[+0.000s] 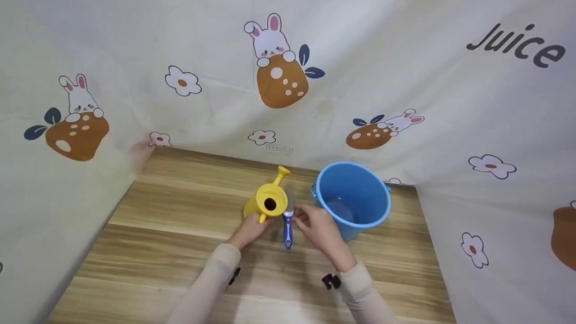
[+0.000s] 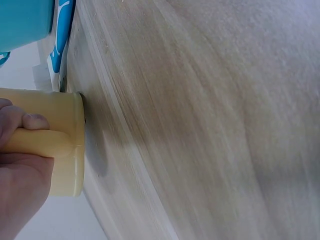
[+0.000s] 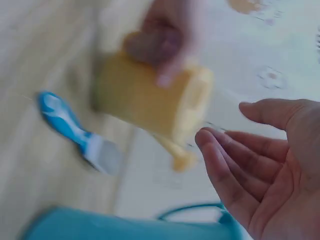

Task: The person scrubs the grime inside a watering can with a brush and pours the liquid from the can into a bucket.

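Note:
My left hand [image 1: 253, 230] grips the handle of a yellow watering can [image 1: 253, 204], fingers curled round it in the left wrist view. The can stands upright, its spout pointing away toward the back wall and its dark opening facing up. Just right of it lies a flat tool [image 1: 288, 229] with a blue-and-white handle and a grey head, like a brush or scraper. My right hand [image 3: 265, 165] holds nothing. Its fingers are loosely bent and spread from the thumb, between that tool and a blue bucket [image 1: 353, 168].
The bucket stands upright at the right, its thin handle [image 3: 187, 207] hanging at the rim. Underneath is a wood-grain surface [image 1: 171, 261]. Pale cloth walls [image 1: 216, 108] printed with rabbits and flowers close it off at the back and both sides.

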{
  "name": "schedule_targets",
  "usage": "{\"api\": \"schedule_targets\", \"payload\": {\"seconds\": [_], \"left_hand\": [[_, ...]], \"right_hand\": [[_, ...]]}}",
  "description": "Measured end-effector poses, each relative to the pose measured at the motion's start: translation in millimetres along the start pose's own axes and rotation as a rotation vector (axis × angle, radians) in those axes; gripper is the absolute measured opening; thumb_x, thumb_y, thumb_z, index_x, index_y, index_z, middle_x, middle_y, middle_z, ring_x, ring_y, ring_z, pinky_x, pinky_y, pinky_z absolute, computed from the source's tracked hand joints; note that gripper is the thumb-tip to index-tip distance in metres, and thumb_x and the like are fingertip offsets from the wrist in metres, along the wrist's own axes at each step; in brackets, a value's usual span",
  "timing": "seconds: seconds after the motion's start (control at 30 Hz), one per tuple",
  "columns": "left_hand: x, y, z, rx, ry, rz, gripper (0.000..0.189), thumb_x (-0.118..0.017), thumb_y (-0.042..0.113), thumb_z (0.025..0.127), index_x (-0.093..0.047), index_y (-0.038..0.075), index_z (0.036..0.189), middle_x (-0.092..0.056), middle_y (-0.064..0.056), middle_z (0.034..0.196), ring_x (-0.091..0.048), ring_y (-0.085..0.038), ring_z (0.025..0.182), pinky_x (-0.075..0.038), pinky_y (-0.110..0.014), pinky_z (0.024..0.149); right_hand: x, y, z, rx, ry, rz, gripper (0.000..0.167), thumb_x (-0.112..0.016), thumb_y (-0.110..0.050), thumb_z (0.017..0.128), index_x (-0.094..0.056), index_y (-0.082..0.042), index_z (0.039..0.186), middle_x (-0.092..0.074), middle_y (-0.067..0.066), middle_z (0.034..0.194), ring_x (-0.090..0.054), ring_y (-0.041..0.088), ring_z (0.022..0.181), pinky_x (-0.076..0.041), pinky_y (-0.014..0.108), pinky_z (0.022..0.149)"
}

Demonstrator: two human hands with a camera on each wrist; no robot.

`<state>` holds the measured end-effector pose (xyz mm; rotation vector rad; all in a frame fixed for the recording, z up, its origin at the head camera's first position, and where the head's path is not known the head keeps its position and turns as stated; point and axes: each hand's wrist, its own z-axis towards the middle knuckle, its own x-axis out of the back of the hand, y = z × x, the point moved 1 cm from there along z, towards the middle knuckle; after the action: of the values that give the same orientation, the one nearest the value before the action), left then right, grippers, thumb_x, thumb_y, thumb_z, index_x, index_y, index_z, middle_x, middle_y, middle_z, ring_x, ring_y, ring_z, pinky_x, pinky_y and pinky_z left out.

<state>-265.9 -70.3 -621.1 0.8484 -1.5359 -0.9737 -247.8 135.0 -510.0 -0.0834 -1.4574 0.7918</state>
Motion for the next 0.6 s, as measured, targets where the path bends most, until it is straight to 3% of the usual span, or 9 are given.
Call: {"api": "schedule_targets", "payload": {"seconds": [0.13, 0.33, 0.47, 0.6], "left_hand": [[-0.8, -1.2, 0.5, -0.010, 0.005, -0.014, 0.019, -0.061, 0.017, 0.096, -0.059, 0.004, 0.083, -0.044, 0.005, 0.065, -0.044, -0.011, 0.062, -0.040, -0.025, 0.062], [-0.9, -1.1, 0.7, -0.009, 0.000, -0.070, 0.033, -0.060, 0.019, 0.096, -0.044, 0.016, 0.068, -0.038, 0.007, 0.059, -0.036, -0.008, 0.054, -0.033, -0.022, 0.054], [-1.5, -1.3, 1.5, -0.006, -0.004, -0.087, 0.030, -0.060, 0.019, 0.097, -0.047, 0.014, 0.070, -0.040, 0.007, 0.060, -0.038, -0.009, 0.055, -0.035, -0.022, 0.054], [-2.0, -2.5, 2.2, 0.011, 0.007, -0.094, 0.030, -0.060, 0.018, 0.097, -0.048, 0.013, 0.069, -0.041, 0.006, 0.060, -0.039, -0.009, 0.055, -0.036, -0.023, 0.054]], "right_hand": [[38, 10, 3.5, 0.056, 0.070, 0.009, 0.033, -0.069, -0.022, 0.094, -0.066, -0.008, 0.124, -0.073, 0.007, 0.114, -0.071, 0.021, 0.103, -0.057, 0.038, 0.088], [86, 52, 11.1, 0.106, 0.180, -0.037, 0.039, -0.071, -0.021, 0.092, -0.064, -0.007, 0.128, -0.066, 0.013, 0.131, -0.061, 0.032, 0.124, -0.046, 0.049, 0.106], [107, 88, 10.8, 0.043, 0.202, -0.068, 0.044, -0.072, -0.020, 0.091, -0.061, -0.004, 0.132, -0.059, 0.017, 0.138, -0.055, 0.037, 0.130, -0.042, 0.054, 0.109], [120, 121, 4.2, -0.064, 0.174, -0.107, 0.051, -0.071, -0.024, 0.092, -0.057, -0.004, 0.137, -0.052, 0.019, 0.146, -0.050, 0.041, 0.135, -0.040, 0.059, 0.109]]}}
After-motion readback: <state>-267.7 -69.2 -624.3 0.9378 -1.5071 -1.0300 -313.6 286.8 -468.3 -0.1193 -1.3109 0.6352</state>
